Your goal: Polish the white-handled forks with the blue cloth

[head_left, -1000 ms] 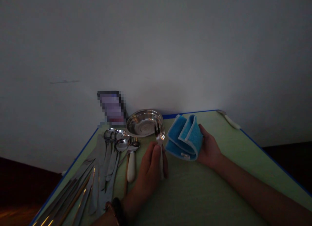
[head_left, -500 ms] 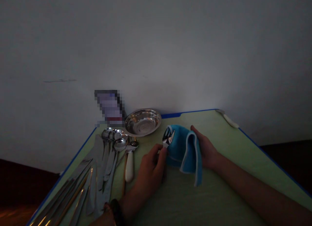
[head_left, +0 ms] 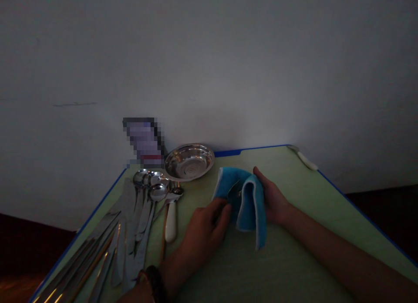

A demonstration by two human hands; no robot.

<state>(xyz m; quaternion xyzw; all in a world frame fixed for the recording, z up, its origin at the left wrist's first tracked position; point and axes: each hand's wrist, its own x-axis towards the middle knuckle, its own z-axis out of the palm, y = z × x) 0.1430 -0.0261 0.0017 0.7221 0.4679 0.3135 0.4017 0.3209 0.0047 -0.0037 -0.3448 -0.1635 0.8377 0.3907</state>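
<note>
My left hand (head_left: 205,227) is closed round the handle of a small fork (head_left: 234,190), whose metal head lies tucked into a folded blue cloth (head_left: 243,196). My right hand (head_left: 272,200) grips that cloth from the right, with its fingers wrapped behind the fold. A loose flap of the cloth hangs down toward the light green table (head_left: 294,259). Most of the fork is hidden by the cloth and my left fingers.
A steel bowl (head_left: 188,161) stands at the table's far edge by the wall. Several spoons (head_left: 153,190), a white-handled utensil (head_left: 170,227) and several knives (head_left: 107,250) lie along the left side. A white object (head_left: 305,159) rests at the far right corner.
The fork's head has moved right, from beside the bowl into the blue cloth. The cloth has folded over it and a flap has dropped down.
</note>
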